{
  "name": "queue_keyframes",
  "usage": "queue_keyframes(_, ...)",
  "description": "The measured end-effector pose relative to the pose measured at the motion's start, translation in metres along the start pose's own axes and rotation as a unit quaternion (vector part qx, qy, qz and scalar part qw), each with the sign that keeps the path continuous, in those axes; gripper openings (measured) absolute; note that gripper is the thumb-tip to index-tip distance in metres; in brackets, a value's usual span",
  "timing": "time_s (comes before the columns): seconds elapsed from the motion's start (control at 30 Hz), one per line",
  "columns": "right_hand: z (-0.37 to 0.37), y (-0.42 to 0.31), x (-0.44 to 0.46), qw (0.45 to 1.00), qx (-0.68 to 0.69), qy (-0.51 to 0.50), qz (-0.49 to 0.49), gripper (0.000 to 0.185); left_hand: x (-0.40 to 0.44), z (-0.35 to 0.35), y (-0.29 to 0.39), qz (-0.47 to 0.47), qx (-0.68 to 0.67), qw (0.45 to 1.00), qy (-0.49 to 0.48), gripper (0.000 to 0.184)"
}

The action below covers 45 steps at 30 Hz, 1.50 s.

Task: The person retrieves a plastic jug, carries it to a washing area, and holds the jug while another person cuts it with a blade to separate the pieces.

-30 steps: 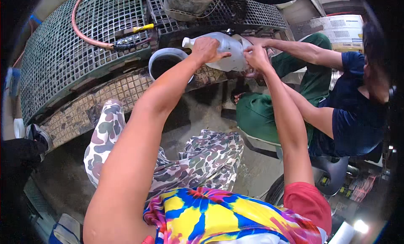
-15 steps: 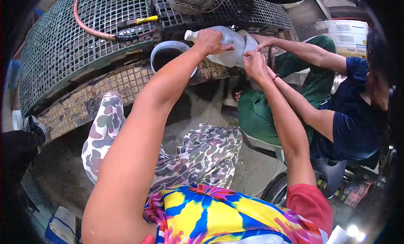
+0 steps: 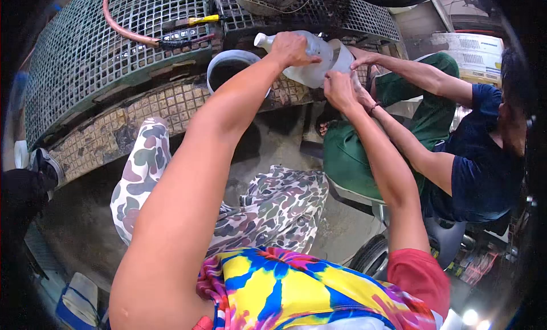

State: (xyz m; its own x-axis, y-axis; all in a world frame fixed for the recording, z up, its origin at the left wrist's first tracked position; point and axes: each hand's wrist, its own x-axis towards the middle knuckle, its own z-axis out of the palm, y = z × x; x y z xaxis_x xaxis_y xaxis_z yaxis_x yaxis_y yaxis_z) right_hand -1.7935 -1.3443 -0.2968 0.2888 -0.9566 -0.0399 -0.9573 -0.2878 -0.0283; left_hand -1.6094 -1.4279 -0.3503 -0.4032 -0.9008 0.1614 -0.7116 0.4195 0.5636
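A cloudy, see-through plastic jug (image 3: pixel 309 76) lies on its side above the ledge, its white cap (image 3: pixel 261 40) pointing left. My left hand (image 3: pixel 292 49) is wrapped over the jug near its neck. My right hand (image 3: pixel 340 89) pinches the right end, where the plastic opens into a cut edge and a curved flap (image 3: pixel 344 61). A co-worker's hand (image 3: pixel 363 58) touches that flap, and their other hand is partly hidden behind mine. Below the jug's neck is a round grey-white tub (image 3: pixel 235 59) with a dark inside.
Green grating (image 3: pixel 74 68) covers the raised platform behind the tiled ledge (image 3: pixel 148 111). On it lie a pink hose (image 3: pixel 112 25) and a yellow-handled brush (image 3: pixel 204 19); a bucket (image 3: pixel 268 2) stands farther back. The seated co-worker (image 3: pixel 478 153) is close on my right.
The view has shifted slightly. The co-worker's upper hand and the flap have moved a little at the jug's cut end. My hands keep their hold.
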Motion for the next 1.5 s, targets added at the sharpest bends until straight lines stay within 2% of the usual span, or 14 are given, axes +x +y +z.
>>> queue_keyframes(0.1, -0.016, -0.01, -0.014, 1.0, 0.012, -0.02, -0.003, 0.021, 0.001, -0.003, -0.001, 0.009, -0.017, 1.0, -0.008, 0.074)
queue_keyframes(0.2, -0.009, -0.008, -0.009, 0.999, 0.038, 0.011, -0.025, 0.016, -0.002, -0.002, 0.001, 0.023, -0.008, 1.0, 0.012, 0.074)
queue_keyframes(0.3, 0.001, -0.009, -0.003, 0.998, -0.014, -0.032, -0.045, 0.015, -0.001, -0.001, 0.0, 0.02, -0.01, 1.0, 0.015, 0.074)
queue_keyframes(0.5, -0.008, -0.015, -0.016, 0.999, 0.002, -0.04, -0.018, 0.014, 0.003, -0.004, 0.0, 0.017, -0.012, 1.0, 0.018, 0.074)
queue_keyframes(0.73, 0.006, -0.011, -0.024, 0.998, 0.014, -0.001, -0.053, 0.011, 0.002, -0.002, 0.0, 0.03, -0.007, 1.0, 0.005, 0.072)
queue_keyframes(0.8, 0.018, -0.008, -0.022, 0.998, 0.002, 0.003, -0.065, 0.01, 0.001, -0.011, 0.009, 0.012, 0.013, 0.999, -0.035, 0.066)
queue_keyframes(0.87, 0.03, -0.005, -0.015, 0.997, -0.027, -0.041, -0.054, 0.009, -0.001, -0.016, 0.015, 0.009, 0.029, 0.998, -0.055, 0.064)
queue_keyframes(1.03, 0.026, -0.002, -0.059, 0.995, -0.006, -0.087, -0.05, 0.008, 0.007, -0.03, -0.008, 0.038, 0.017, 0.999, 0.017, 0.067)
queue_keyframes(1.13, 0.016, -0.019, -0.047, 0.996, 0.005, -0.054, -0.065, 0.009, 0.007, -0.017, 0.001, 0.038, 0.021, 0.998, 0.054, 0.068)
queue_keyframes(1.23, 0.013, -0.015, -0.043, 0.999, 0.005, -0.025, -0.042, 0.009, 0.01, -0.013, 0.016, -0.012, 0.029, 0.999, 0.036, 0.063)
queue_keyframes(1.33, -0.018, -0.047, -0.032, 0.997, 0.005, -0.066, 0.033, 0.009, 0.018, -0.015, 0.028, -0.073, 0.045, 0.996, -0.025, 0.054)
queue_keyframes(1.4, -0.032, -0.055, -0.036, 0.998, 0.017, -0.058, 0.021, 0.009, 0.016, -0.005, 0.031, -0.025, 0.103, 0.977, 0.187, 0.049)
queue_keyframes(1.47, -0.044, -0.061, -0.047, 0.996, 0.024, -0.078, 0.019, 0.01, 0.017, 0.001, 0.037, 0.037, 0.122, 0.948, 0.292, 0.044)
queue_keyframes(1.5, -0.052, -0.064, -0.053, 0.994, 0.024, -0.102, 0.022, 0.01, 0.021, -0.005, 0.042, 0.073, 0.114, 0.946, 0.295, 0.042)
